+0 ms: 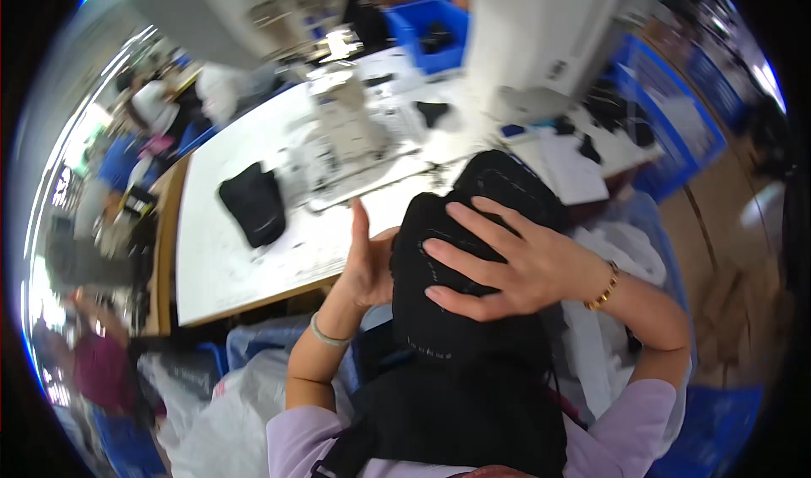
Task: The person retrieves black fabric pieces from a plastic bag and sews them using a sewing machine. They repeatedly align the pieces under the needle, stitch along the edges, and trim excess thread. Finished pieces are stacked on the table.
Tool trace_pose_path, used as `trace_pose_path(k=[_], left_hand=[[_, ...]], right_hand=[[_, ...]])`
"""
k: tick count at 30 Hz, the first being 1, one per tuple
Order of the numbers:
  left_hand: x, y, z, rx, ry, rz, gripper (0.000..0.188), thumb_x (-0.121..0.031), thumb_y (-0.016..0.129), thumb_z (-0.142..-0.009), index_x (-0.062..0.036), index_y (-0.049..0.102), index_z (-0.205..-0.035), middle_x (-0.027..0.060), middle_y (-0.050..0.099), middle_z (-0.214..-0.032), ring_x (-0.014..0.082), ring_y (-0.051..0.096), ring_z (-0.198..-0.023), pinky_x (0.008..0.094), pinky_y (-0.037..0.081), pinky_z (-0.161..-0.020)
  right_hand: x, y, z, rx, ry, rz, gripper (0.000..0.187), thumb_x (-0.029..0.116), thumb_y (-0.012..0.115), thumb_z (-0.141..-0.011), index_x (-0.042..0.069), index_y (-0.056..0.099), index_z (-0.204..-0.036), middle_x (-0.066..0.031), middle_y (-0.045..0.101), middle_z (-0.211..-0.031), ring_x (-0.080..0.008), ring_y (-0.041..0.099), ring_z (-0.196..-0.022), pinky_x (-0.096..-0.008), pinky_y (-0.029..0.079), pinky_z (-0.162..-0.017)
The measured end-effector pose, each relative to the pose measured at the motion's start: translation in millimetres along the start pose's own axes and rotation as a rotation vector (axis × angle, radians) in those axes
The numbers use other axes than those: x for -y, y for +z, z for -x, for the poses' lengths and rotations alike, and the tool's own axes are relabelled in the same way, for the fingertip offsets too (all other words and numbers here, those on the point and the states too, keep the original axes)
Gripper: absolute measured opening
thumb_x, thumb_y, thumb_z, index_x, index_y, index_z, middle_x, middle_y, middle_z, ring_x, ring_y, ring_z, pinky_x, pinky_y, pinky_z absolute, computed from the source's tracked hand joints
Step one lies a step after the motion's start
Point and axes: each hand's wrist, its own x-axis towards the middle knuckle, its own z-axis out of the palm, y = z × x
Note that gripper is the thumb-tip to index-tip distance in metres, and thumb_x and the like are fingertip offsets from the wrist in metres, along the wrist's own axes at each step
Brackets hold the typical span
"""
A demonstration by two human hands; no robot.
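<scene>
Black padded fabric pieces (422, 309) with light stitch lines are between my hands, in front of my black apron. My right hand (524, 267) lies over them from the right, fingers spread across the surface and its thumb out of sight. At their left edge is my left hand (372, 263), its thumb raised and its fingers hidden behind the fabric. Just beyond, on the white table, stands a sewing machine (342, 115). A separate black fabric piece (255, 205) lies flat left of the machine. Another small black piece (432, 112) is right of it.
A blue bin (429, 35) stands behind the machine; a blue crate (672, 111) is at the far right. White paper (573, 167) and black scraps lie on the table's right. Plastic-lined containers (253, 393) flank my lap. Other people are at the left.
</scene>
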Motion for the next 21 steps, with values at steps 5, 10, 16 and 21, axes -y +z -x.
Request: trace_pose_path(k=[5,10,16,21], left_hand=[[-36,0,67,-0.501,0.158,-0.629,0.068,-0.012,0.070,-0.078,-0.0004,0.033,-0.134,0.0125,0.050,-0.123,0.0211,0.054,-0.111,0.0351,0.049,-0.090],[-31,-27,77,-0.806,0.260,-0.492,0.065,-0.011,0.071,-0.080,-0.0011,0.035,-0.133,0.0115,0.052,-0.119,0.0202,0.055,-0.107,0.0324,0.050,-0.086],[-31,-43,68,-0.874,0.300,-0.487,0.068,-0.011,0.074,-0.077,-0.0017,0.036,-0.133,0.0134,0.052,-0.119,0.0206,0.055,-0.106,0.0320,0.049,-0.087],[-34,-39,57,-0.970,0.302,-0.536,0.068,-0.012,0.075,-0.076,-0.0005,0.037,-0.132,0.0135,0.053,-0.118,0.0200,0.056,-0.104,0.0322,0.048,-0.088]], right_hand=[[-52,118,-61,-0.036,-0.413,-0.074,0.047,0.021,0.056,-0.084,0.025,0.040,-0.128,-0.0105,0.036,-0.141,-0.0369,0.039,-0.126,-0.0503,0.037,-0.103],[-54,148,-91,0.372,-0.388,-0.229,0.074,0.033,0.066,-0.076,0.025,0.030,-0.140,-0.0145,0.024,-0.149,-0.0315,0.024,-0.138,-0.0476,0.019,-0.113],[-48,155,-73,0.193,0.075,-0.856,0.099,0.059,0.075,-0.059,0.011,0.036,-0.137,-0.0149,0.027,-0.147,-0.0287,0.023,-0.138,-0.0445,0.016,-0.113],[-58,160,-64,-0.242,0.518,-1.016,0.045,0.035,0.061,-0.087,0.002,0.055,-0.117,-0.0158,0.052,-0.124,-0.0304,0.046,-0.122,-0.0388,0.030,-0.106]])
